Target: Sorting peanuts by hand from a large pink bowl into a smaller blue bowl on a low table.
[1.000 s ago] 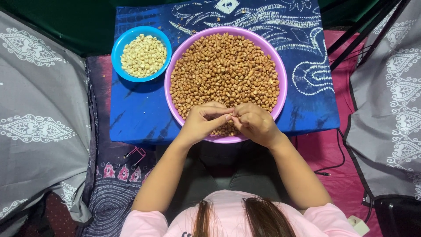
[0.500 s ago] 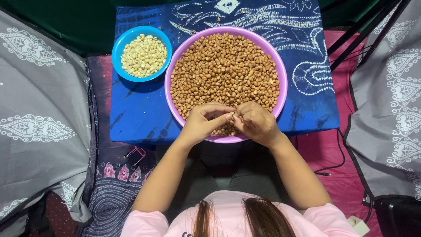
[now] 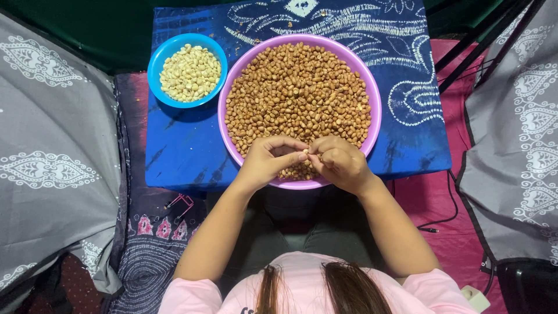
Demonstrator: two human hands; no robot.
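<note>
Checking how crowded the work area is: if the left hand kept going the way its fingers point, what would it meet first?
Most likely the right hand: the left hand points at it, fingertips nearly touching above the purple bowl.

Both forearms angle inward, left hand (image 3: 268, 160) and right hand (image 3: 340, 161) meeting, fingers curled.

Seen from above: pale pink top, short sleeves, dark grey legwear.
Left hand (image 3: 268, 160) and right hand (image 3: 340, 163) bare, without rings, bracelets or gloves; forearms uncovered up to pink sleeve hems near the lower frame edge. Brown hair parted into two straight strands over the chest, with a small dark print on the pink fabric between them, partly hidden.
</note>
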